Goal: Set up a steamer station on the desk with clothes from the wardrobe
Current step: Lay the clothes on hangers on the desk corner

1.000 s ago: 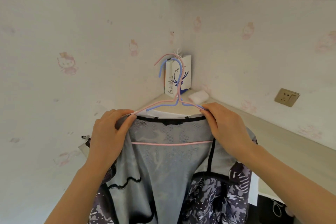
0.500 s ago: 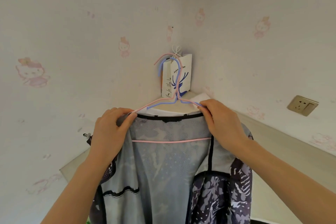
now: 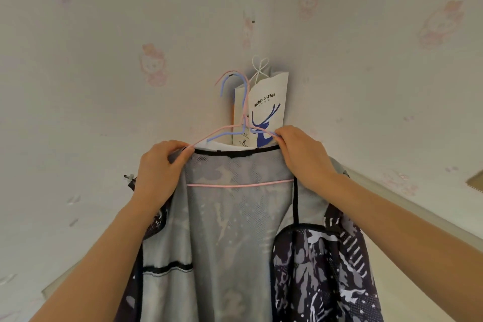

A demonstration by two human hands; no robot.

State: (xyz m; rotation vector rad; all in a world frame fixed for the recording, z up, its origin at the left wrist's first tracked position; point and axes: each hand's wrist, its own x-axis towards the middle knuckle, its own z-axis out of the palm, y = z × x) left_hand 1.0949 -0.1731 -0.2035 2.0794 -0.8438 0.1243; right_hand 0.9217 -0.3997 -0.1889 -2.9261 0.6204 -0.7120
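A patterned black, grey and white jacket (image 3: 235,238) with a grey mesh lining hangs open in front of me on a pink wire hanger (image 3: 239,185). A blue wire hanger (image 3: 227,134) lies against the pink one, their hooks together at the top. My left hand (image 3: 159,167) pinches the jacket's left shoulder at the hanger's arm. My right hand (image 3: 303,154) grips the right shoulder and the hanger wires there. I hold the jacket up in front of the wall corner.
A white Luckin Coffee paper bag (image 3: 266,110) stands in the corner behind the hangers. The pale desk edge (image 3: 407,206) runs along the right wall, with a wall socket (image 3: 475,180) at the far right. Patterned wallpaper covers both walls.
The jacket and both hands have risen higher in front of the corner, and the view has tilted up. The shelf above and the white object on the desk have left the view.
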